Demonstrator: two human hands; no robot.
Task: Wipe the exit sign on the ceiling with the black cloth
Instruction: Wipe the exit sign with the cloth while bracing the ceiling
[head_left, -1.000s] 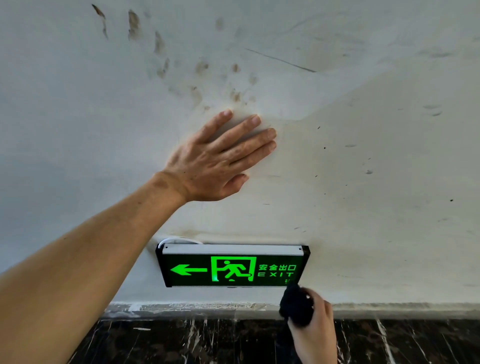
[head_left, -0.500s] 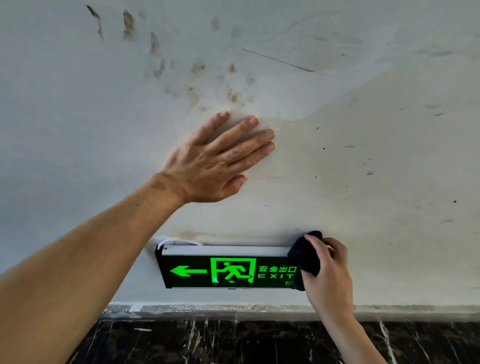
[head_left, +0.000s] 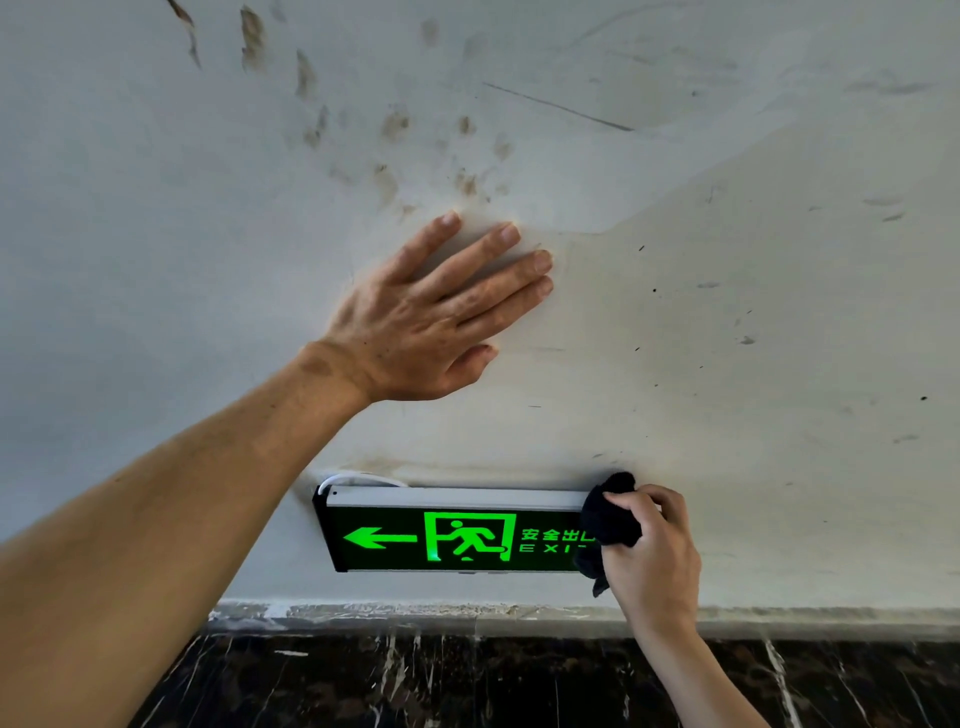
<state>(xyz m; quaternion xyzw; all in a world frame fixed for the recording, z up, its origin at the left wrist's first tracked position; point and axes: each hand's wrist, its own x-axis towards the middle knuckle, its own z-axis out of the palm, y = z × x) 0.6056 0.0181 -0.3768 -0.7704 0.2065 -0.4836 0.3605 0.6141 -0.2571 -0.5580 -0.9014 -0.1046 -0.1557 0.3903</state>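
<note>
Wiping step: the right hand presses the black cloth on the right end of the exit sign.
Right hand: closed around the bunched cloth.
Left hand: wide and flat on the ceiling, holding nothing.
Sign: hangs under the ceiling, near the dark marble wall.
Next move: I think the cloth should slide left across the green face.

One exit sign mounted on the ceiling; one black cloth at the sign's right end; two bare hands: left hand flat on the ceiling, right hand on the cloth; one white cable at the sign's upper left corner
</note>
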